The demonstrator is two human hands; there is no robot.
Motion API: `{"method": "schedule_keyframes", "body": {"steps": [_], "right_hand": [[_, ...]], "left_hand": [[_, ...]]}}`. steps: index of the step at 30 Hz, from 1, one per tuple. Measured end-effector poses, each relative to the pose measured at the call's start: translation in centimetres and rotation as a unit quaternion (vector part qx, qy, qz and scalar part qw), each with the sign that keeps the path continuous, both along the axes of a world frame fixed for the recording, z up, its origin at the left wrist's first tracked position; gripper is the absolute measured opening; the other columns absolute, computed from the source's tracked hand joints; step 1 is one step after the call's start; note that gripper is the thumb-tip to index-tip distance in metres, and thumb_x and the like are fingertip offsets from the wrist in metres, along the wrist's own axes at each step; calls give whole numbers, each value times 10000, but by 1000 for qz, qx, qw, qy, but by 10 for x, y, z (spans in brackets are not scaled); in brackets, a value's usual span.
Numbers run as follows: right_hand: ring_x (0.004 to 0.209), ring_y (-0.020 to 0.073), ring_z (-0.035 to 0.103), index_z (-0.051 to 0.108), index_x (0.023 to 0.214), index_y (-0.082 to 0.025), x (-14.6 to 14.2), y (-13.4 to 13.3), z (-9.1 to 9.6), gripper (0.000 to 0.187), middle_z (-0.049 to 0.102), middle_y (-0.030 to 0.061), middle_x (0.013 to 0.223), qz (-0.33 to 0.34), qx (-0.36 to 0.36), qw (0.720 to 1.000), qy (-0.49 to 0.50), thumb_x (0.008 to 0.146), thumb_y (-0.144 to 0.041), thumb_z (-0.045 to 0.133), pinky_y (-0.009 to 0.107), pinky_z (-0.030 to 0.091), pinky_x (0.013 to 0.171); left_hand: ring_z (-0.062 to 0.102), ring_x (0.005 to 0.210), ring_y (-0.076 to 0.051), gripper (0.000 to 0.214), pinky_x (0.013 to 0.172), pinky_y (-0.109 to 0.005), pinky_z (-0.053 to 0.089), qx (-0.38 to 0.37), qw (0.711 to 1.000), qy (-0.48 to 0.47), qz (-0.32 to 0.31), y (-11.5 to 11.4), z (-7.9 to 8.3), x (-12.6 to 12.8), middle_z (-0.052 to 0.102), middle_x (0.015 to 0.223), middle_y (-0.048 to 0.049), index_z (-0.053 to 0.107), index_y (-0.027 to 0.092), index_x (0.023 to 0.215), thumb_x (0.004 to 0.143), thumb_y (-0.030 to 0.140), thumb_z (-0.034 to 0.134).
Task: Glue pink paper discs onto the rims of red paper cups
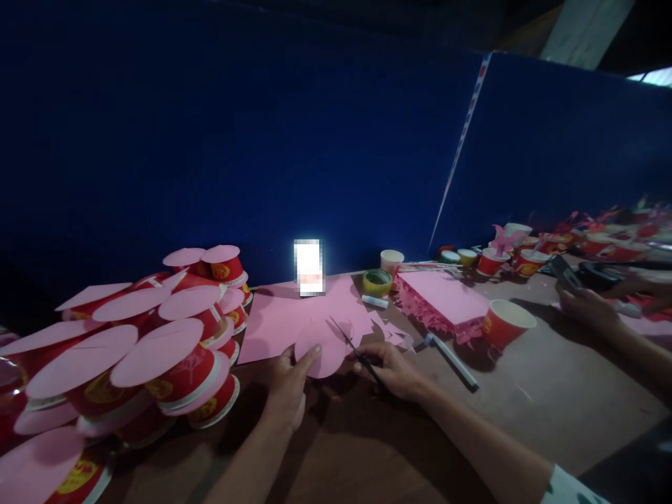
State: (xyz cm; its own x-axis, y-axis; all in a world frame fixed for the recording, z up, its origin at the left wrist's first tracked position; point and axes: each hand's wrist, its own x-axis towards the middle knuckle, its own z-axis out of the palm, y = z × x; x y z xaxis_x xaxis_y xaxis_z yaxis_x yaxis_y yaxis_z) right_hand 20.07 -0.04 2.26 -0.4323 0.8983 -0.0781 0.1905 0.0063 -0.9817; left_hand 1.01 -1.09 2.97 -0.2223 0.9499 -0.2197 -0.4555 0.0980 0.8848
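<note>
Left hand (288,381) pinches one pink paper disc (321,353) by its left edge, low over the table (551,392). Right hand (393,369) is closed round one pair of scissors (357,348), blades parted at the disc's right side. Right of them are one pen (451,361), one glue stick (374,302), one tape roll (376,283) and one paper stack (444,297) with one red cup (507,323) beside it. On the left is a pile of capped cups (173,364) (ten-plus, exact count unclear).

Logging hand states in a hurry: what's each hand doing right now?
Left hand: closed, pinching the pink paper disc, thumb on top.
Right hand: closed on the scissors, blades open at the disc.
</note>
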Motion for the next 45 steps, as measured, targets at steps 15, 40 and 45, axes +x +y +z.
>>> {"method": "schedule_keyframes", "body": {"steps": [15, 40, 45], "right_hand": [[403, 60, 447, 670, 1033, -176, 1, 1, -8, 383, 536, -37, 596, 6, 17, 1000, -19, 736, -416, 686, 162, 359, 371], [492, 83, 451, 666, 1055, -179, 2, 2, -5, 428, 602, 1, 679, 18, 16, 1000, 6, 733, -461, 686, 184, 388, 430], [470, 67, 427, 680, 1008, -165, 2, 3, -3, 401, 547, -23, 624, 14, 21, 1000, 4, 723, -447, 699, 167, 366, 413]], "left_hand": [[666, 743, -184, 495, 771, -334, 510, 3, 1000, -3, 19, 3, -3, -5, 717, 817, -68, 637, 114, 981, 547, 279, 809], [668, 683, -186, 493, 665, -288, 512, 2, 1000, 26, -12, 1, 1, -4, 726, 777, -88, 649, 79, 946, 533, 290, 814], [658, 681, -169, 456, 679, -286, 508, 11, 1000, 22, -8, 2, 0, -5, 719, 775, -75, 632, 83, 927, 554, 283, 802]]}}
